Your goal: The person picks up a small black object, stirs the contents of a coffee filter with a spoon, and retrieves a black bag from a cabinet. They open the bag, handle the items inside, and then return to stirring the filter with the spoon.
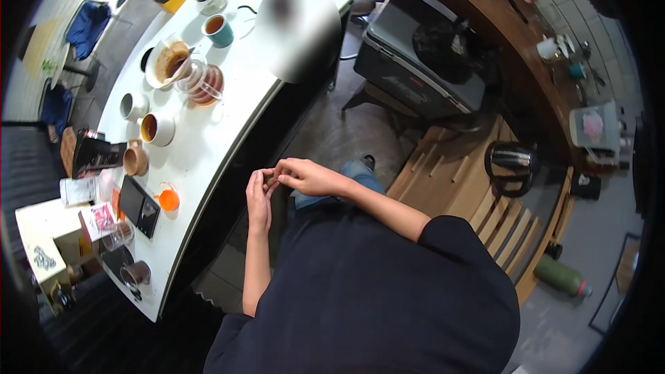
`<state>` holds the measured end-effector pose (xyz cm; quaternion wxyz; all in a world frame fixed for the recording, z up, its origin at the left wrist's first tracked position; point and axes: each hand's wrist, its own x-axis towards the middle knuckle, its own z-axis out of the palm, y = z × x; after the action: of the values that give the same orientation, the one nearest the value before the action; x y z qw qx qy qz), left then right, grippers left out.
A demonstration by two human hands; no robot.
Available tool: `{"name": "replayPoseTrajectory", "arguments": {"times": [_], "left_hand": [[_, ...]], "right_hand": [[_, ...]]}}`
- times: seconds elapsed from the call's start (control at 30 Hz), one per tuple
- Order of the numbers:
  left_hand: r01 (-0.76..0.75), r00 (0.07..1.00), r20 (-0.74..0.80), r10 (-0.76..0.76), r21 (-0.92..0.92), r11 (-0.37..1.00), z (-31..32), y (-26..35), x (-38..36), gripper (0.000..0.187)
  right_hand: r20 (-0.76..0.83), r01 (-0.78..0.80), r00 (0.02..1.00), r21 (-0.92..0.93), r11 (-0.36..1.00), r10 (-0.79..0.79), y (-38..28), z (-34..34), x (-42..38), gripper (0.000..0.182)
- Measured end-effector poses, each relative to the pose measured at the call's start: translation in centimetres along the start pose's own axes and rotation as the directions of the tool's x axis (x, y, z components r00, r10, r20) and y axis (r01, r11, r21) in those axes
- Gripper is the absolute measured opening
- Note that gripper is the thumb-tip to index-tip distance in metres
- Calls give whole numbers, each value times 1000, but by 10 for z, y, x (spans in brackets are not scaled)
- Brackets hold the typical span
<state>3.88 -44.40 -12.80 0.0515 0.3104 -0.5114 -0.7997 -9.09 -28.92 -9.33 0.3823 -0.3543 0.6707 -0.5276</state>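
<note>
My left hand (259, 201) and my right hand (303, 176) meet in front of my body, beside the table's edge. The left fingers point up, loosely stretched. The right fingers bend over to touch the left fingertips; no object shows between them. On the white table (201, 159) nearby, a white dripper (161, 73) with a coffee-stained filter stands by a glass server (202, 85) of brown liquid. A white cup of dark drink (158, 130), a white cup (134, 107), a brown cup (135, 159) and a teal cup (218, 31) stand around it.
An orange cup (168, 199), a dark flat device (139, 206) and a dark mug (135, 273) are on the table's near end. To the right are a grey cooler box (415, 62), a slatted wooden bench (450, 173) and a steel kettle (511, 167). A blurred patch covers the table's far end.
</note>
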Motion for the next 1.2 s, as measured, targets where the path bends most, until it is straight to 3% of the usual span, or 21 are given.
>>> {"name": "replayPoseTrajectory", "arguments": {"times": [0.1, 0.13, 0.2, 0.23, 0.33, 0.37, 0.4, 0.43, 0.47, 0.5, 0.6, 0.67, 0.77, 0.87, 0.9, 0.93, 1.0, 1.03, 1.07, 1.13, 1.2], "left_hand": [[-20, 996, 90, 17, 38, 999, 1, 4, 10, 36], [6, 999, 36, -7, 28, 1000, 18, 18, 8, 48], [-24, 955, 295, 28, -17, 1000, 13, 21, 21, 63], [9, 964, 267, -9, -1, 1000, 19, 20, 24, 67], [-36, 962, 275, -8, 153, 988, 40, 15, 41, 64], [-40, 944, 329, 14, 73, 997, 44, 6, 47, 42], [-39, 935, 354, 5, 89, 995, 59, 8, 46, 42], [-4, 954, 298, -30, 116, 993, 80, 11, 40, 23], [27, 969, 239, -60, 138, 990, 98, 12, 39, 21], [35, 946, 318, -64, 96, 995, 98, -2, 49, 45], [59, 919, 376, -118, 164, 985, 141, -10, 57, 39], [48, 907, 397, -141, 237, 970, 175, -13, 61, 31], [47, 851, 489, -193, 295, 954, 234, -17, 60, 18], [36, 826, 516, -227, 353, 935, 286, -21, 60, 22], [32, 838, 494, -232, 380, 925, 307, -18, 56, 34], [30, 845, 484, -228, 382, 923, 311, -26, 64, 34], [30, 704, 687, -181, 226, 974, 308, -39, 85, 47], [36, 744, 650, -151, 186, 982, 319, -37, 76, 55], [71, 716, 691, -98, 67, 995, 315, -43, 80, 41], [-30, 878, 469, -95, 253, 967, 331, -21, 45, 24], [-35, 914, 402, -50, 203, 979, 320, -11, 26, 34]], "right_hand": [[-18, -54, 998, -2, 999, 54, -8, 4, -18, 21], [-30, -67, 997, -1, 998, 67, -7, 1, -23, 21], [-67, -74, 995, -5, 997, 73, -4, -8, -34, 21], [-127, -87, 988, -28, 996, 83, 1, -11, -41, 23], [-211, -156, 966, -17, 988, 149, 0, -32, -65, 27], [-206, -211, 956, 15, 977, 210, -2, -39, -73, 30], [-234, -209, 949, 26, 978, 209, 1, -43, -81, 30], [-282, -200, 937, 57, 978, 208, 6, -47, -90, 30], [-327, -188, 923, 83, 979, 205, 12, -53, -98, 32], [-337, -141, 929, 64, 988, 154, 18, -62, -106, 22], [-443, -84, 882, 184, 979, 158, 25, -95, -129, 17], [-512, -36, 852, 146, 989, 107, 35, -122, -147, 15], [-668, 20, 735, 192, 981, 115, 42, -164, -181, 16], [-732, 26, 663, 233, 972, 157, 63, -198, -213, 14], [-747, 41, 647, 232, 972, 151, 67, -206, -223, 20], [-741, 47, 654, 237, 970, 149, 74, -213, -233, 20], [-666, 46, 738, 211, 976, 109, 87, -229, -242, 30], [-636, 92, 756, 342, 935, 158, 77, -231, -242, 39], [-593, 89, 793, 339, 936, 139, 67, -233, -239, 39], [-497, 103, 863, 356, 929, 95, 46, -238, -225, 39], [-411, 74, 910, 303, 950, 60, 25, -236, -200, 37]]}}
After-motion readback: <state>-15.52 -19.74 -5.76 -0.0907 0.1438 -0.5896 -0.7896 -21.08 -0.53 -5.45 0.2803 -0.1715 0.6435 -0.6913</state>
